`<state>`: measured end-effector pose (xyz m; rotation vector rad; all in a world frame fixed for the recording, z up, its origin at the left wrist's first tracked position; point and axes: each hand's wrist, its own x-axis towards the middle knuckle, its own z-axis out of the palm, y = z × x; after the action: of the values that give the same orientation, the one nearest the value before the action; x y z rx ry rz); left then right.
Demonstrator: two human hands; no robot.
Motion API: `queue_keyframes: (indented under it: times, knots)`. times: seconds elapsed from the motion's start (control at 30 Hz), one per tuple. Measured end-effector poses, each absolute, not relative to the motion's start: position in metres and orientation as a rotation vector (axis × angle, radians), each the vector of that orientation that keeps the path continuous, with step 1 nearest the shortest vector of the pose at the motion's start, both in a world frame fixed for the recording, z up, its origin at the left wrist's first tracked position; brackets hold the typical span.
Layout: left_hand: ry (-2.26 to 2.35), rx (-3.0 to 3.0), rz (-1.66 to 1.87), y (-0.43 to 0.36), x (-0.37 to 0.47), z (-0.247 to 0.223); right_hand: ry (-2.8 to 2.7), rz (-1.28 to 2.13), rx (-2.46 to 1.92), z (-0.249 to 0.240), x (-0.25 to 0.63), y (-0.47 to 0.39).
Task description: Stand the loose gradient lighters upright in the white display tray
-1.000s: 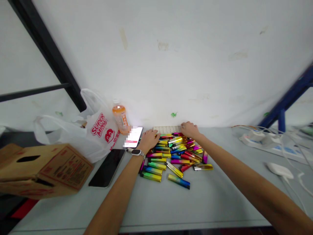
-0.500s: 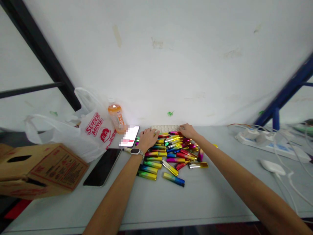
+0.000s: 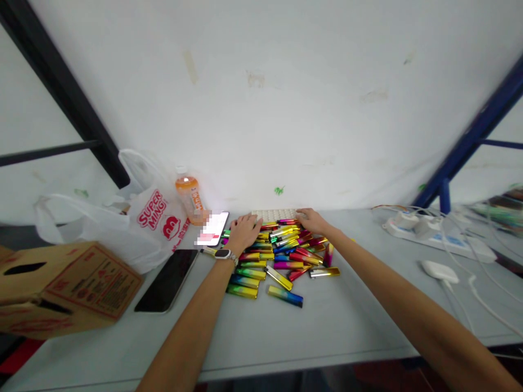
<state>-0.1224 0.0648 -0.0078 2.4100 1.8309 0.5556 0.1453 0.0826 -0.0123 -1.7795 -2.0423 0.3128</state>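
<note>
Many shiny cigarette lighters in metallic gold, red, blue, green and purple lie in a loose heap on the grey table. Behind the heap, against the wall, is a pale tray with a grid of small cells. My left hand rests with its fingers stretched out at the tray's left end, over some lighters. At the opposite end, my right hand has its fingers closed on the tray's corner. The undersides of both hands are hidden.
Left of the heap are a lit phone, a dark phone, an orange drink bottle, a white plastic bag and a cardboard box. On the right lie a power strip, a white charger and cables.
The camera view has turned slightly to the right, so everything sits a little further left. My hands stay at the two ends of the tray, and the lighters lie as before.
</note>
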Motion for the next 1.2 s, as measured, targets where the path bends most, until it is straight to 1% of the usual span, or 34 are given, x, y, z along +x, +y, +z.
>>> queue_keyframes:
  times: [0.13,0.23,0.33,0.43,0.57,0.7,0.83,1.0,1.1,1.2]
  knots:
    - [1.801,2.484,0.728,0.053,-0.121,-0.002,-2.000,0.227,-1.753,-0.011,0.144,0.067]
    - [1.714,2.575,0.788,0.040,-0.117,0.001,-1.929,0.106,-1.759,-0.013,0.146,0.043]
    - [1.722,2.593,0.752,0.030,-0.114,-0.004,-1.811,0.022,-1.902,-0.022,0.155,0.019]
    - [1.784,2.547,0.631,0.026,-0.113,-0.014,-1.782,0.088,-2.048,-0.029,0.165,0.005]
    - [1.770,2.511,0.534,0.027,-0.108,-0.023,-1.934,0.156,-1.982,-0.030,0.163,0.000]
    - [1.726,2.518,0.544,0.021,-0.098,-0.020,-1.937,0.152,-1.946,-0.027,0.146,0.002]
    - [1.731,2.542,0.650,0.015,-0.089,-0.012,-1.885,0.207,-1.901,-0.031,0.135,0.008]
    - [1.671,2.551,0.874,0.018,-0.090,-0.007,-1.868,0.150,-1.763,-0.028,0.129,0.015]
    - [1.594,2.510,1.051,0.022,-0.094,-0.005,-2.009,0.097,-1.631,-0.013,0.122,0.015]
    - [1.530,2.471,1.176,0.024,-0.101,-0.005,-2.281,0.052,-1.514,0.008,0.109,0.018]
